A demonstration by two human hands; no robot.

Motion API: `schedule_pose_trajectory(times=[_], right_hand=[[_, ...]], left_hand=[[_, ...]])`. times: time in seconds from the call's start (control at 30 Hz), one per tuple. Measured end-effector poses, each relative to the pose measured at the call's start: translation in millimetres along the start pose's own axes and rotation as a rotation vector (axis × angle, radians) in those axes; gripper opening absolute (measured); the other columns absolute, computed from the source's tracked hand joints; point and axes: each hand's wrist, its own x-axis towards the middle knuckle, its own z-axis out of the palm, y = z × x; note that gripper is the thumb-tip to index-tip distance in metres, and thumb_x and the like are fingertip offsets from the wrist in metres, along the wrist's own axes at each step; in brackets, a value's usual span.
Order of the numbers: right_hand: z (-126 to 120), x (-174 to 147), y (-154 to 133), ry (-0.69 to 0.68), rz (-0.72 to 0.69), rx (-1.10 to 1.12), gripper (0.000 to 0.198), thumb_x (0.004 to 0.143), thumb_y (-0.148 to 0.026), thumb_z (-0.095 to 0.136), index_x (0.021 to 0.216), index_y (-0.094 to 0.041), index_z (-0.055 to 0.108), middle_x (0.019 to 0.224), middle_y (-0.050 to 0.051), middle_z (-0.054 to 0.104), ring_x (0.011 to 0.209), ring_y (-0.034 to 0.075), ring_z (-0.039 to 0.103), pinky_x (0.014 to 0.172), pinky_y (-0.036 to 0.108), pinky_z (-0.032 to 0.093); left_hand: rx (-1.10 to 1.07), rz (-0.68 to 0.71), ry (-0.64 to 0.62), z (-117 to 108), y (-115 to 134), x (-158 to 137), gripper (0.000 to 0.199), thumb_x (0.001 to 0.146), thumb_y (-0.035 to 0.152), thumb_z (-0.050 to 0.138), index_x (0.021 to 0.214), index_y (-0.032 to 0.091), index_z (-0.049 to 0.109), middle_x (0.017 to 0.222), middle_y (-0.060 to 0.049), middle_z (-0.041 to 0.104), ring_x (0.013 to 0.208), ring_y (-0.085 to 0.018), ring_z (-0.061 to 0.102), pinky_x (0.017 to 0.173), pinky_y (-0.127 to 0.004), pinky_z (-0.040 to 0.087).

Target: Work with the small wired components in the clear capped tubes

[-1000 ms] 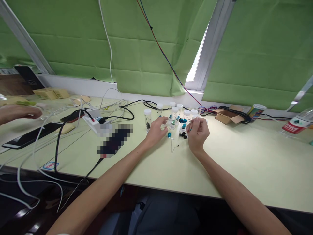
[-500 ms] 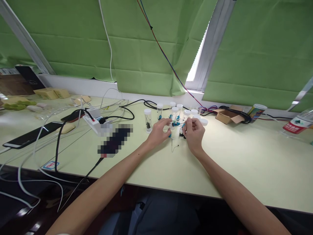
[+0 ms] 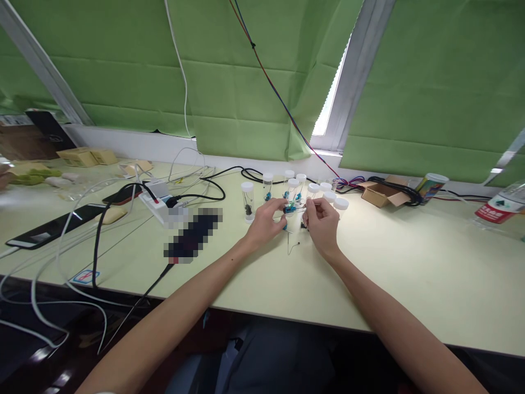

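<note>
The right hand (image 3: 323, 225) is pinching the thin stem of a blue piece (image 3: 290, 209), which is hovering between the two hands, its blue end near the left fingertips. The left hand (image 3: 264, 223) is curving, thumb and fingers parted; whether it is gripping anything, one cannot tell. White-capped vials (image 3: 247, 204) are standing around them, and a bent wire (image 3: 288, 244) is lying on the table (image 3: 369, 257).

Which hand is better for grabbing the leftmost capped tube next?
Probably the left hand: it is close beside that tube. The right hand is farther away, beyond the left, and seems to hold the blue piece by its thin stem.
</note>
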Motion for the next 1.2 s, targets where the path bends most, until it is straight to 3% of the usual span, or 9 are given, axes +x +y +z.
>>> schedule_pose_trajectory(times=[0.43,0.77,0.97,1.2], right_hand=[[-0.7,1.5,-3.4,0.062,0.033,0.144,0.035,0.092,-0.055,0.056,0.085,-0.021,0.053,0.054,-0.009,0.045,0.041,0.008,0.045,0.039,0.021,0.036],[-1.3,5.9,0.8,-0.128,0.219,0.295,0.041,0.090,-0.060,0.055,0.094,-0.020,0.059,0.060,-0.005,0.052,0.042,0.009,0.049,0.038,0.022,0.036],[-0.4,3.3,1.5,-0.256,0.231,0.319,0.042,0.089,-0.059,0.057,0.097,-0.018,0.064,0.063,-0.002,0.057,0.044,0.009,0.049,0.039,0.023,0.038],[1.1,0.6,1.8,-0.312,0.241,0.330,0.038,0.087,-0.054,0.062,0.098,-0.018,0.065,0.062,-0.003,0.057,0.044,0.009,0.050,0.039,0.022,0.037]], left_hand=[[-0.024,-0.006,0.031,-0.2,-0.7,1.5,0.040,0.072,0.001,0.058,0.109,0.017,0.063,0.105,-0.007,0.072,0.088,-0.016,0.068,0.084,-0.031,0.054],[-0.046,-0.044,0.042,-1.8,-0.2,1.2,0.039,0.071,0.003,0.058,0.107,0.017,0.064,0.105,-0.007,0.072,0.091,-0.017,0.069,0.086,-0.032,0.055],[-0.027,-0.062,0.034,-3.4,0.5,0.1,0.037,0.074,0.005,0.057,0.107,0.019,0.065,0.104,-0.006,0.072,0.088,-0.017,0.067,0.084,-0.031,0.055],[-0.034,-0.037,0.033,-5.0,2.4,-0.8,0.037,0.074,0.005,0.058,0.108,0.019,0.066,0.102,-0.005,0.072,0.087,-0.016,0.067,0.082,-0.031,0.054]])
